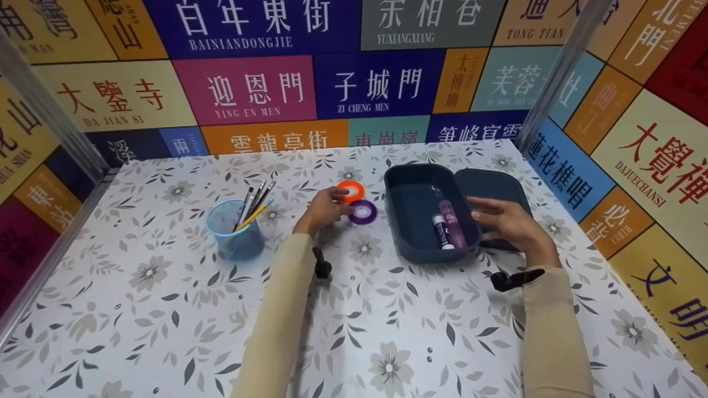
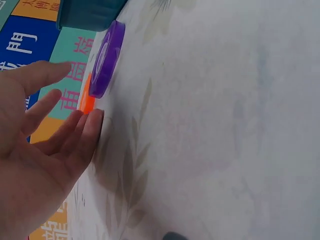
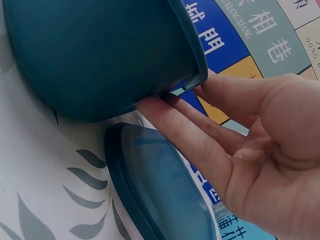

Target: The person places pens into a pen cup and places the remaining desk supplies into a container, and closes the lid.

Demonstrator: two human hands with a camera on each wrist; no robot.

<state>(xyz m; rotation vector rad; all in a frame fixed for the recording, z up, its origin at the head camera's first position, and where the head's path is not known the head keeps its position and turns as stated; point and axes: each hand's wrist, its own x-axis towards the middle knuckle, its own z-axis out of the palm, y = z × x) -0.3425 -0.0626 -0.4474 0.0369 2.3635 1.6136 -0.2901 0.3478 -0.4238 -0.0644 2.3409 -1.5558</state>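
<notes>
In the head view my left hand (image 1: 325, 210) reaches to an orange roll of tape (image 1: 357, 191) and a purple roll of tape (image 1: 363, 213) lying side by side. Its thumb and fingers are spread apart with nothing between them, fingertips right at the orange roll, as the left wrist view shows. My right hand (image 1: 511, 224) touches the right wall of a dark teal box (image 1: 412, 221) with extended fingers, the thumb at the rim. Inside the box lie a white-and-purple glue stick (image 1: 442, 231) and a pink translucent item (image 1: 452, 221).
A teal lid (image 1: 498, 185) lies on the table right of the box, partly behind my right hand. At the left stands a blue mesh pen cup (image 1: 238, 243) holding several pens (image 1: 249, 204). Printed panels (image 1: 249, 88) border the flower-patterned table (image 1: 193, 320) at the back and sides.
</notes>
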